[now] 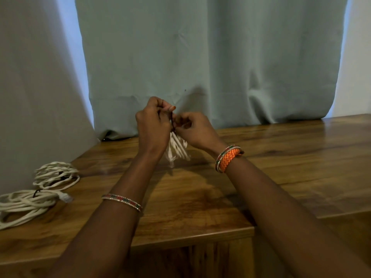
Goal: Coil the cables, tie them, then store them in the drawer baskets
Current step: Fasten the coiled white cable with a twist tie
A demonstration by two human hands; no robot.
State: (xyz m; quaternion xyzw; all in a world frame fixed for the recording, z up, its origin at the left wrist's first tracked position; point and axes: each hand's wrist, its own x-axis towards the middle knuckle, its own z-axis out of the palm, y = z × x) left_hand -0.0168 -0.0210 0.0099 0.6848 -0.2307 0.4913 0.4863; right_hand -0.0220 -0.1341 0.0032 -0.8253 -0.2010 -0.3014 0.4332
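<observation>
Right, we see a glossy brown wooden table (261,157) filling the lower half of the frame, its front edge stepping down at lower right. Behind it a pale blue-grey curtain (210,57) hangs to the tabletop, with bright slits of daylight down both its sides and a plain wall (30,87) at upper left. At centre frame, we watch both hands raised above the table: the left hand (153,125) and the right hand (195,130) each pinch a thin dark tie (172,121) between curled fingers, the two hands almost touching. Below them a white cable bundle (177,149) dangles, blurred, just over the wood. At the left edge we spot two more coiled white cables (38,193) lying on the table, the nearer one cut off by the frame; a dark tie seems to bind it, though we cannot be sure. We cannot make out how the tie wraps the held bundle, since the fingers hide it.
</observation>
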